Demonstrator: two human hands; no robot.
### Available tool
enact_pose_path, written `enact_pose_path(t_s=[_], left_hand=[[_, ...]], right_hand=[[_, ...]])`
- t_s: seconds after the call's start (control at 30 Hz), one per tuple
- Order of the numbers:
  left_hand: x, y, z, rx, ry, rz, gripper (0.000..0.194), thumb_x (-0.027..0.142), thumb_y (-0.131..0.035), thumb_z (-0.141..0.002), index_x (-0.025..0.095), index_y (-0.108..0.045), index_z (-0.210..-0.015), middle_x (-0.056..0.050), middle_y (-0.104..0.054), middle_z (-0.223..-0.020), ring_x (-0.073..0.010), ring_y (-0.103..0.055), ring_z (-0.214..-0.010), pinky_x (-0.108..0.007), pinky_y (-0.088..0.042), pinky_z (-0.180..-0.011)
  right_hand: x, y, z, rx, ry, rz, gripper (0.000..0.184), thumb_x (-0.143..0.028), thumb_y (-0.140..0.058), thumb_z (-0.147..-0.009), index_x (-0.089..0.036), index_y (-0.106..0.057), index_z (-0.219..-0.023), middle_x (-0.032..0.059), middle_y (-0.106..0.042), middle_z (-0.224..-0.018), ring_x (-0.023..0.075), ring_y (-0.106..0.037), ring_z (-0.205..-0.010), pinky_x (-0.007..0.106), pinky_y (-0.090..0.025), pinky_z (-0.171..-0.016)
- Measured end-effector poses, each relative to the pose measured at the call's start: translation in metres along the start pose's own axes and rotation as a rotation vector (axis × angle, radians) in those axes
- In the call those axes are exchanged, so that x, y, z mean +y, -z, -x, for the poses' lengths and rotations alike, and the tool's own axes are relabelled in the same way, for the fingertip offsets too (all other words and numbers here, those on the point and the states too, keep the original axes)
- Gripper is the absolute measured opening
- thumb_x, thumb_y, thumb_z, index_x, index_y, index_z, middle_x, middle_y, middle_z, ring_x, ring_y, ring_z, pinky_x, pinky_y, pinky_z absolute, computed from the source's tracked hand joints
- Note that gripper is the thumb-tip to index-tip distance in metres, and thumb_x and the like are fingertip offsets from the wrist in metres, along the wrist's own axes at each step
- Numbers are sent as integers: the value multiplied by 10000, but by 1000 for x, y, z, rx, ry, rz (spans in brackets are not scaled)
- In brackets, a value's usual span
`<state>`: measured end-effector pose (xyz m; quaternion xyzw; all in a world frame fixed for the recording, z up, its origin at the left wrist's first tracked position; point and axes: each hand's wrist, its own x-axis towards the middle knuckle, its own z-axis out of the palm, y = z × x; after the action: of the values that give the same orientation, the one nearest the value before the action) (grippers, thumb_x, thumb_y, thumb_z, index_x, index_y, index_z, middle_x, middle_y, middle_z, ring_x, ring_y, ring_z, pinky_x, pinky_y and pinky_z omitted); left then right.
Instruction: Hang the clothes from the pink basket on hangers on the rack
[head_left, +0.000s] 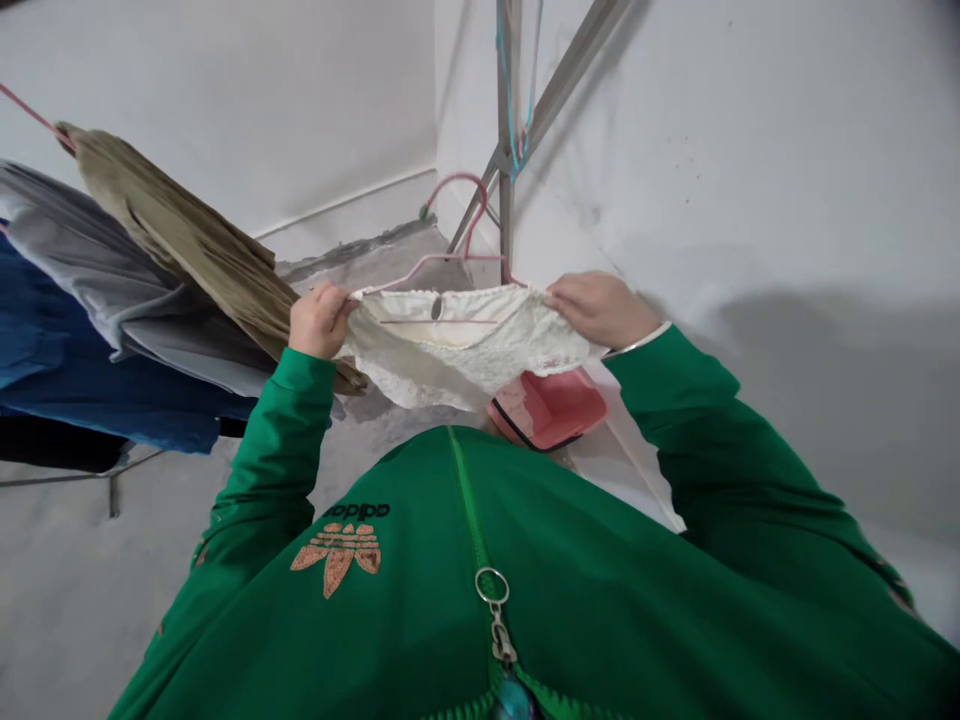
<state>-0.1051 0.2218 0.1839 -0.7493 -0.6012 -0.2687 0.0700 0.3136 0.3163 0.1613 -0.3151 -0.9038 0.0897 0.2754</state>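
Left hand (322, 320) pinched shut on white lace garment (465, 345), right hand (600, 310) closed on its opposite edge; pink plastic hanger (442, 260) at garment's top, pink tub (547, 410) below garment, hanging clothes (112, 290) left of it.

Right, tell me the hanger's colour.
Pink, best seen in the head view, where the plastic hanger rises above the white lace garment.

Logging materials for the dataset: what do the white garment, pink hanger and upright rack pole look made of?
The white garment looks like matte stretch lace, given its openwork texture; the fibre can't be told. The pink hanger seems plastic-coated wire, thin and bent. The upright rack pole looks like steel or aluminium, from its dull grey sheen.
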Motion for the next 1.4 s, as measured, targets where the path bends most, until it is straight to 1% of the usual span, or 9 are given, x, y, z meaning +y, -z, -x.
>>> enact_pose_path(t_s=[0.23, 0.33, 0.43, 0.63, 0.8, 0.93, 1.07, 1.2, 1.4], left_hand=[[4, 11, -2, 45, -47, -115, 304, 372, -416, -947, 178, -643, -887, -111, -632, -835, -247, -595, -845, -381, -440, -767], [11, 16, 5, 190, 2, -176, 268, 355, -475, -931, 161, -643, -1011, -158, -648, -1020, -282, -596, -1001, -433, -460, -868], [19, 16, 24, 319, 58, -185, 262, 310, -488, -922, 170, -619, -1101, -174, -632, -1094, -293, -596, -1060, -454, -484, -890], [41, -1, 85, 219, 19, -84, 233, 220, -451, -909, 203, -627, -1060, -159, -656, -1035, -265, -652, -951, -431, -556, -799], [57, -25, 131, 83, 87, 12, 211, 211, -439, -918, 204, -625, -1016, -137, -671, -993, -223, -671, -846, -361, -573, -699], [63, -36, 150, -6, 131, 31, 198, 192, -423, -927, 191, -608, -995, -95, -678, -1012, -187, -666, -811, -319, -556, -702], [61, -37, 158, -40, 124, 46, 178, 193, -424, -933, 192, -597, -974, -76, -682, -992, -188, -666, -825, -305, -545, -710], [56, -38, 166, -48, 142, 57, 186, 188, -412, -938, 196, -596, -961, -66, -681, -961, -183, -669, -816, -296, -544, -712], [53, -43, 177, -111, 199, 51, 205, 195, -404, -939, 199, -608, -953, -67, -683, -967, -183, -674, -826, -293, -540, -723]], right_hand=[[-54, 26, 6, -312, -274, -577, 436, -644, -533, -818, -229, -608, -708, 14, -563, -630, 157, -505, -605, 289, -405, -590], [-67, 22, -1, -356, -445, -842, 441, -664, -583, -774, -228, -605, -720, 7, -535, -626, 151, -472, -581, 284, -381, -556], [-75, 15, -22, -351, -506, -957, 459, -678, -628, -730, -222, -592, -699, 0, -503, -613, 137, -428, -561, 276, -349, -535], [-100, 12, -82, -206, -443, -927, 482, -674, -666, -690, -199, -581, -693, -10, -501, -610, 122, -417, -571, 260, -334, -542], [-125, 0, -149, 9, -335, -871, 437, -611, -640, -700, -182, -556, -697, -27, -481, -599, 111, -412, -574, 254, -320, -558], [-153, -21, -213, 137, -199, -771, 314, -477, -537, -774, -180, -518, -674, -31, -459, -612, 110, -405, -609, 256, -312, -598], [-184, -47, -264, 167, -216, -618, 224, -300, -480, -824, -192, -436, -633, -38, -418, -596, 112, -394, -624, 254, -297, -632], [-201, -74, -285, 134, -233, -480, 251, -250, -474, -856, -204, -389, -623, -29, -423, -613, 125, -406, -646, 260, -294, -650], [-205, -104, -287, 108, -254, -446, 215, -254, -457, -878, -204, -447, -669, 1, -474, -646, 154, -434, -672, 281, -348, -685]])
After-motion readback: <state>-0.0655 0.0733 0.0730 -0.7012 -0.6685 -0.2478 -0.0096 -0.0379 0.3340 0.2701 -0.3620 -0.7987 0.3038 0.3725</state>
